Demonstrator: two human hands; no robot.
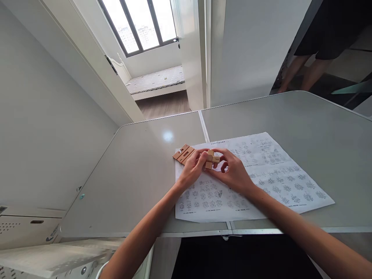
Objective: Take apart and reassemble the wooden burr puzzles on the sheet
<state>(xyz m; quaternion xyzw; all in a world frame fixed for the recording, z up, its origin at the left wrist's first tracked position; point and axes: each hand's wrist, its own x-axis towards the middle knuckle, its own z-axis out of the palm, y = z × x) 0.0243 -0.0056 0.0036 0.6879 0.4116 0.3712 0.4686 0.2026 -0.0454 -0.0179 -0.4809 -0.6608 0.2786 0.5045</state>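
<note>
Surface: a pale grey worktop point(139, 186) with rounded far corners and a light metal edge strip; a light seam divides it from far side to near side. Room: pale walls, a doorway beyond the worktop, and through it a bed point(158, 81) below a dark-framed window point(142, 27).

Fingers: those of the left hand point(190, 168) are clamped on the left side of a wooden block assembly point(211, 158), thumb across its near face. Those of the right hand point(236, 174) are curled and closed on it from the right, index finger reaching its upper part. Both hands share the one piece.

Block assembly: light wood, short square-ended bars crossing one another; one bar end points right and bears small dark marks. It is held between the hands, above the upper left part of a printed sheet. Whether it touches the paper cannot be told.

Adjacent: flat brown slotted pieces point(186, 154) lie side by side at the sheet's far left corner, partly beyond its edge. Whether the left hand touches them cannot be told.

Outward: the printed sheet point(290, 186) lies askew across the seam, bearing rows of small line diagrams; its print is too small to read. At upper right, a second person's bare legs point(309, 71) and dark shorts are visible past the wall.
</note>
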